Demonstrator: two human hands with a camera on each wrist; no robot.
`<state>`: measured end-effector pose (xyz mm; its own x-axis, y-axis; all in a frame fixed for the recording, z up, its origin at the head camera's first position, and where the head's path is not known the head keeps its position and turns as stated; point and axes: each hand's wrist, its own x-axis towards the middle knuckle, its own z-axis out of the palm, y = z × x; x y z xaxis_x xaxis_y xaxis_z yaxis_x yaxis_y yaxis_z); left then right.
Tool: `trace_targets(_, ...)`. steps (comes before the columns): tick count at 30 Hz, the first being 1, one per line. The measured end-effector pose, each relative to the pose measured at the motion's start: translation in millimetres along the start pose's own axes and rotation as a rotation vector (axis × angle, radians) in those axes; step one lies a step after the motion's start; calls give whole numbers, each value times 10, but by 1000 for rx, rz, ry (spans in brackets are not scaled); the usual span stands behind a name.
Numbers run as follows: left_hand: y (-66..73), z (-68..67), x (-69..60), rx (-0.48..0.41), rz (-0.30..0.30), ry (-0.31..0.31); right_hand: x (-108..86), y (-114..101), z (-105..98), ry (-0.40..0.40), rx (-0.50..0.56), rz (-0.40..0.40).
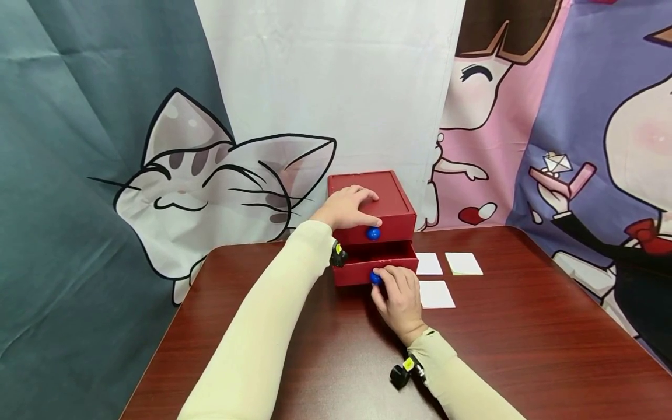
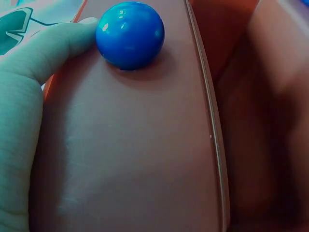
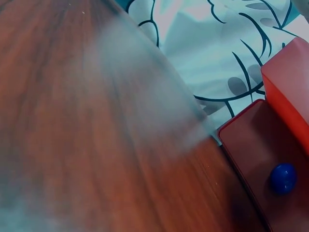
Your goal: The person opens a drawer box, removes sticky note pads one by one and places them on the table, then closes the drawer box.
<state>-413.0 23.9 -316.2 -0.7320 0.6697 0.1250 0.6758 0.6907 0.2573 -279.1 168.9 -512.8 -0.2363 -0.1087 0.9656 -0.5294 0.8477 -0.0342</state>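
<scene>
A red two-drawer box point(image 1: 373, 192) stands on the table. Its lower drawer point(image 1: 385, 271) is pulled partly out, while the upper drawer point(image 1: 394, 228) is shut. My left hand point(image 1: 347, 209) rests on the box top with fingers spread. Its thumb point(image 2: 72, 38) lies beside the upper blue knob point(image 2: 130, 35), which stays unwrapped. At the lower drawer, my right hand point(image 1: 401, 300) pinches the lower blue knob point(image 1: 375, 277) from the right with curled fingers. In the right wrist view that knob shows at the lower right, and no fingers appear there.
Right of the box lie three white square paper pads point(image 1: 429, 263) point(image 1: 464, 263) point(image 1: 437, 294), one partly beside my right hand. The brown wooden table point(image 1: 499, 350) extends toward me. A cartoon-printed cloth point(image 1: 336, 70) hangs behind the table's far edge.
</scene>
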Motion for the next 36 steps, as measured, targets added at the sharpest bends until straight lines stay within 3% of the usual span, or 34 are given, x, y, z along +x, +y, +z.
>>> trace_targets(12,8,-6,15,18,11,-6,10,61,97,-44,20,49)
trace_targets(31,-5,-8,19,18,17,-2,41,138,275,-47,44,113)
trace_targets(36,28,-28,7,64,27,-17,44,150,312,-58,49,123)
